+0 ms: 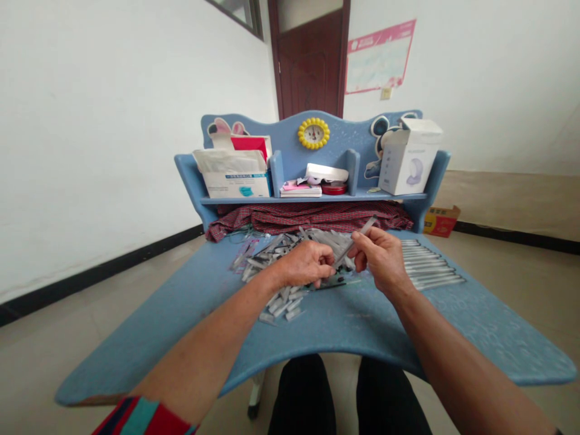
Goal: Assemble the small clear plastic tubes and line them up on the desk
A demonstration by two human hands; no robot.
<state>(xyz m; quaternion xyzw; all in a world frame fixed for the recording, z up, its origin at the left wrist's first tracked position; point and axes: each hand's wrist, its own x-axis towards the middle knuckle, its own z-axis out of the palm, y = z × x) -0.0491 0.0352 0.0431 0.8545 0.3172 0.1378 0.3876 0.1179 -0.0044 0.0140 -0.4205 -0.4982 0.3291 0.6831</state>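
Note:
A slim translucent pen barrel (365,226) slants up between the thumb and fingers of my right hand (380,257), its dark end pointing up and away. Close beside it, my left hand (308,263) has its fingers curled in near the barrel's lower end; what they pinch, if anything, is hidden. Under and behind both hands spreads a pile of clear and grey plastic pen parts (290,296), with some small black pieces among them. To the right of my right hand, several assembled-looking pens (430,266) lie side by side in a row.
The blue desk (362,326) has a raised back shelf (290,199) with a mask box (240,184), a white carton (410,157) and a yellow flower-shaped clock (313,133). A folded checked cloth (290,219) lies beneath the shelf. Another carton (441,222) stands behind, at right.

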